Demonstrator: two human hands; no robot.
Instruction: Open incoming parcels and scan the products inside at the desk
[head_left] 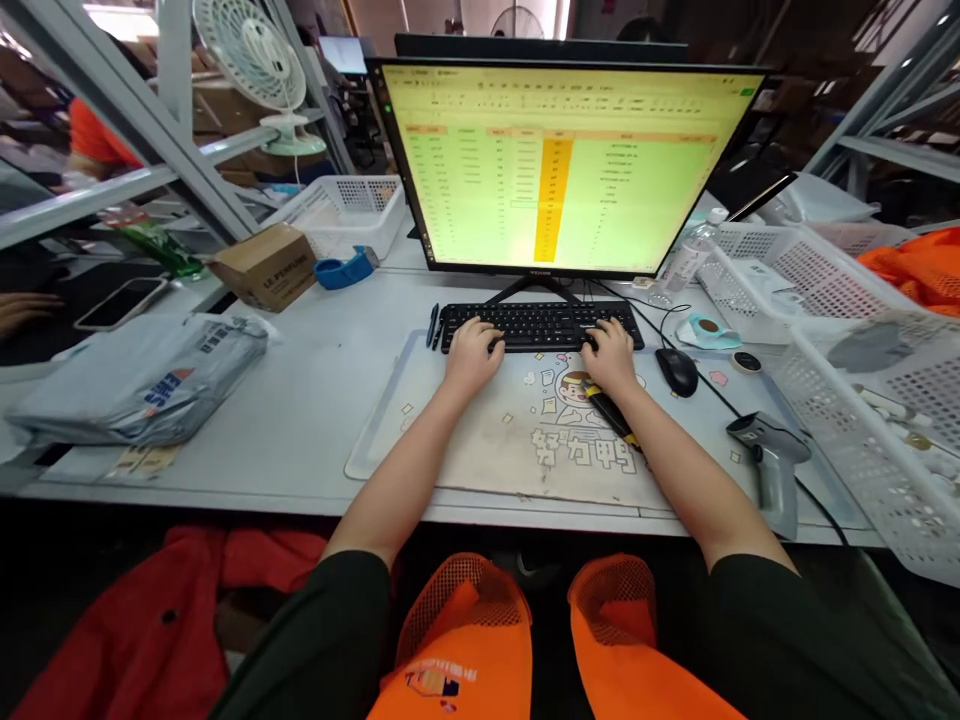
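Observation:
Both hands rest on a black keyboard (536, 325) that lies in front of a monitor (480, 190). My left hand (474, 355) is over the keyboard's left end, its fingers apart on the keys and nothing in them. Over the right end sits my right hand (611, 357), also empty, with its fingers spread on the keys. A yellow-and-black utility knife (609, 412) lies on the printed desk mat (480, 455), partly behind my right forearm. To the right of that hand is a black mouse (676, 372). The screen displays a spreadsheet with an orange column.
A barcode scanner (772, 470), a tape roll (707, 330), a water bottle (688, 258) and white baskets (855, 420) stand at right. At left are a grey mailing bag (150, 380), a cardboard box (268, 268) and a blue tape dispenser (346, 268). Another person's hand (26, 312) shows at far left.

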